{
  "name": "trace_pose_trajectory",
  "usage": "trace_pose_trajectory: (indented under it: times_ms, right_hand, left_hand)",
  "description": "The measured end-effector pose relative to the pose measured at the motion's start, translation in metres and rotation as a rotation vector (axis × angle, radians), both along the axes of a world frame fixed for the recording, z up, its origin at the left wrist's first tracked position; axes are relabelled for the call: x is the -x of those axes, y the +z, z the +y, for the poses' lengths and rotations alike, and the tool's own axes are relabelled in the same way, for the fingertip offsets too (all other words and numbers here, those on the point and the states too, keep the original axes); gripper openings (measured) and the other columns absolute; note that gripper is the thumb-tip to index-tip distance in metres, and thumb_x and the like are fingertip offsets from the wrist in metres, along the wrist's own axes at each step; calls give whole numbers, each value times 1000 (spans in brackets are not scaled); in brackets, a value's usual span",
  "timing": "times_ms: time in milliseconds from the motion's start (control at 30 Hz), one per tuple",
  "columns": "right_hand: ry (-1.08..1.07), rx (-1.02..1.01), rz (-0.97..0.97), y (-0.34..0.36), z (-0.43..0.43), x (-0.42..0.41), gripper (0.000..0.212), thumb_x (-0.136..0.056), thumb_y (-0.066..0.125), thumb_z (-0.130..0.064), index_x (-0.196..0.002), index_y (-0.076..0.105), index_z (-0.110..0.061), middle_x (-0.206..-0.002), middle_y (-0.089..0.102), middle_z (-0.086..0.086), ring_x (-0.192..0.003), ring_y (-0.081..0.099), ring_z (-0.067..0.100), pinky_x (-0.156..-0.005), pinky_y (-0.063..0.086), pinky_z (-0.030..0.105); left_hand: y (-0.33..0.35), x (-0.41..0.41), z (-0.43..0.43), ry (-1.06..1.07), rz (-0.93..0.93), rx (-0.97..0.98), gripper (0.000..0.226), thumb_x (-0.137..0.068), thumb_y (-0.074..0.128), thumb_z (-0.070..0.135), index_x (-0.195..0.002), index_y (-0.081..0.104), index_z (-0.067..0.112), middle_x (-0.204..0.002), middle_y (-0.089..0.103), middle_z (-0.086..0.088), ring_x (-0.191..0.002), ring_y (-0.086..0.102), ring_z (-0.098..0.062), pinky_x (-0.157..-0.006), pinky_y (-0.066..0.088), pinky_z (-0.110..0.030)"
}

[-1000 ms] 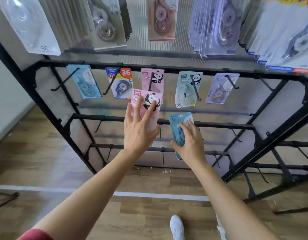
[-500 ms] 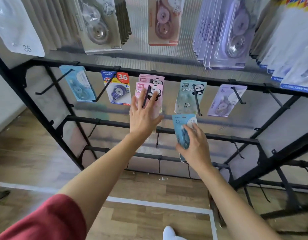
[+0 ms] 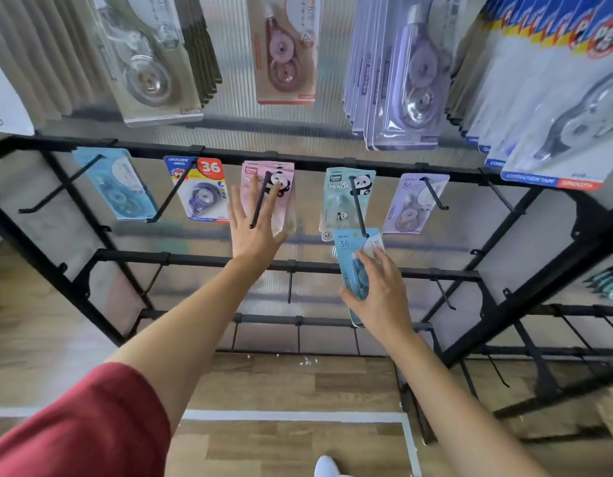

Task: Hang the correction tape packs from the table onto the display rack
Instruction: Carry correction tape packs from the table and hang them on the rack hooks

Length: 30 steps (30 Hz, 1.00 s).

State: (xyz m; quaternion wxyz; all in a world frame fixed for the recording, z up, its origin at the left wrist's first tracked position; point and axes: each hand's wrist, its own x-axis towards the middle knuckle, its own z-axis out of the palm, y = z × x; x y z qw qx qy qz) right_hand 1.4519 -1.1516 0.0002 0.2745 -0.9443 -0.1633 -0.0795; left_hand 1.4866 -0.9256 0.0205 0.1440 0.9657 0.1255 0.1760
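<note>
Pushed home since a second ago, pink panda pack (image 3: pixel 285 204) hangs at 12 o'clock under flat, open left hand (image 3: pixel 253 235). Right hand (image 3: pixel 382 297) grips blue pack (image 3: pixel 349 250) at 4 o'clock, likely next onto the display rack (image 3: pixel 332 165).

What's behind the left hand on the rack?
Behind it hang pink panda packs on a black hook; the left hand lies flat against them with straight fingers. The hand covers their lower left part, so how many hang there cannot be told.

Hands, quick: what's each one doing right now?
Left hand: open, flat against the hung pink panda pack.
Right hand: gripping a blue correction tape pack.
</note>
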Motion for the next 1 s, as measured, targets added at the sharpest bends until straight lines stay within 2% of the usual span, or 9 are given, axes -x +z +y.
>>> trace_pose_trajectory:
  times_ms: [100,233,467,667,1000]
  right_hand:
    - [-18,-29,-9,2,-3,16,67,-82,70,-32,-141,41,-14,-152,25,14,-139,23,30,-108,28,45]
    - [-59,-68,-19,3,-7,40,66,-81,72,-30,-139,44,-13,-151,28,14,-138,26,30,-107,32,47]
    - [-69,-67,-43,0,-17,77,67,-80,73,-29,-138,45,-12,-151,28,14,-137,28,31,-110,30,47]
    - [0,-75,-39,2,-5,94,66,-81,73,-29,-139,45,-13,-152,28,15,-139,26,31,-111,28,45]
    - [253,-42,-17,11,41,119,66,-84,68,-34,-142,40,-17,-154,23,9,-140,21,25,-111,23,38]
  left_hand:
    - [-7,20,-2,-11,35,5,81,-91,58,40,-153,5,31,-160,-14,-4,-145,-17,-32,-116,-8,-45]
    - [-18,52,-8,-53,41,50,78,-91,58,40,-152,11,31,-161,0,-7,-147,-8,-31,-118,-2,-45]
    - [-24,101,-11,-68,65,48,78,-93,53,44,-152,4,31,-161,-8,-5,-147,-9,-29,-118,-1,-44]
    - [-21,144,11,29,12,91,76,-92,56,40,-152,11,29,-161,-2,-6,-147,-2,-30,-117,2,-42]
    - [-13,222,49,277,-27,145,74,-91,58,34,-152,18,26,-160,6,-10,-147,1,-31,-117,4,-44]
